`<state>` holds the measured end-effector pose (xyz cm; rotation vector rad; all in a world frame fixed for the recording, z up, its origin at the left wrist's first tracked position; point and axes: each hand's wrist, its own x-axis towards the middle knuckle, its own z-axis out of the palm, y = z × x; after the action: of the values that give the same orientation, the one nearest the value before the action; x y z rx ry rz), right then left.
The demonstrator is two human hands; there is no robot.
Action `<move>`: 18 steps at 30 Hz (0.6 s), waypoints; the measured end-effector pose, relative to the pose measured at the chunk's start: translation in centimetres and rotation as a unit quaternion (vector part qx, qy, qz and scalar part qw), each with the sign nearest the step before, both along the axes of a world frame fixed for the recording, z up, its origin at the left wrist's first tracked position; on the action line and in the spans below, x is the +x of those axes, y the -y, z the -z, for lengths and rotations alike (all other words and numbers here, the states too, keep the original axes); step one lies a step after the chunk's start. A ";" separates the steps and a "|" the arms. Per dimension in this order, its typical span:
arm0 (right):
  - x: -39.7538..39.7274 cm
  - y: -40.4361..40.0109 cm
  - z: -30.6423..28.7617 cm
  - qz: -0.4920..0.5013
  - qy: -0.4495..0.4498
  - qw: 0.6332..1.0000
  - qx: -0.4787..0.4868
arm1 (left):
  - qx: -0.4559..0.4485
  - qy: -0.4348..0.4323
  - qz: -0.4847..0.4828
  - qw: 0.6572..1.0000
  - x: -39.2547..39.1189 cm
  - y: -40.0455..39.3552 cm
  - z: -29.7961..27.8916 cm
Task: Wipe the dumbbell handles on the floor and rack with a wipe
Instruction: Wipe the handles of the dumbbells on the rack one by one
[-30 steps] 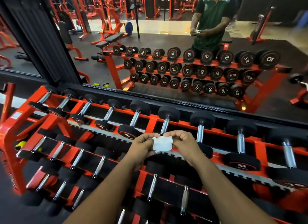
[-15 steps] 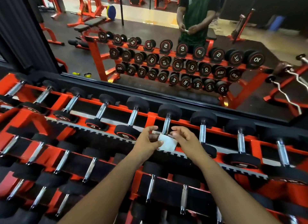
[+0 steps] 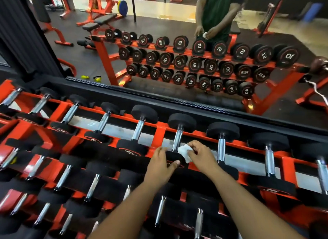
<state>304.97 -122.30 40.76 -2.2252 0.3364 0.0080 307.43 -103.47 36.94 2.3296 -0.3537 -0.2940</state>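
**Wipe lands on top-row dumbbell handle**

The left hand [image 3: 162, 163] grips the near black head of a dumbbell [image 3: 179, 132] on the top row of the orange rack [image 3: 159, 137], thumb curled over the front of the head, fingers wrapped behind it. Likely reason: to stop the weight rolling in its cradle while the handle gets rubbed. The right hand [image 3: 198, 154] pinches a crumpled white wipe [image 3: 183, 150] btwn thumb and curled fingertips, and holds it against the low end of that dumbbell's chrome handle [image 3: 178, 140], right where the bar meets the near head. Starting at the near end probably lets the person push the wipe up along the bar toward the far head in one go.

The other dumbbells sit in rows w/ chrome bars pointing away from the person, so each handle is open to reach from the front. Behind the rack a mirror [image 3: 177, 61] shows the rack's number-marked ends and the person's hands at the same spot.

Vs 0.5 s ago: both hands were pinching the wipe, held up in front of the bar. Now the left has let go of the wipe and dropped onto the head, and the right alone has the wipe, down on the bar. The camera has also moved closer and slightly right, so the rack fills more of the view. Judged from this, wiping of this handle is only just starting; none of the other handles look touched.
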 end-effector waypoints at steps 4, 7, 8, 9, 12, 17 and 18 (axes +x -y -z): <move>3.6 1.2 1.9 -0.046 0.044 0.994 -0.088 | 0.088 -0.026 -0.014 0.996 0.5 2.7 1.1; 6.2 1.6 3.0 -0.069 0.116 0.979 -0.154 | 0.107 -0.026 -0.023 0.994 0.9 4.0 1.7; 6.8 1.7 3.4 -0.076 0.139 0.972 -0.173 | 0.111 -0.022 -0.026 0.993 1.0 4.3 1.8; 7.4 1.8 3.9 -0.092 0.155 0.965 -0.189 | 0.116 -0.020 -0.029 0.993 1.1 4.6 2.0; 8.0 1.9 5.2 -0.236 0.118 0.924 -0.277 | 0.123 -0.027 -0.037 0.991 1.4 4.8 2.1; 8.8 4.3 5.6 -0.473 0.055 0.785 -0.395 | 0.140 -0.063 -0.023 0.988 2.3 5.0 2.2; 9.1 5.2 5.8 -0.473 0.061 0.774 -0.417 | 0.147 -0.072 -0.017 0.986 2.4 5.0 2.1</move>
<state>314.07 -127.49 35.01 -2.9965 -1.0977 0.3074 309.83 -108.47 34.85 2.5800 -0.2091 -0.5259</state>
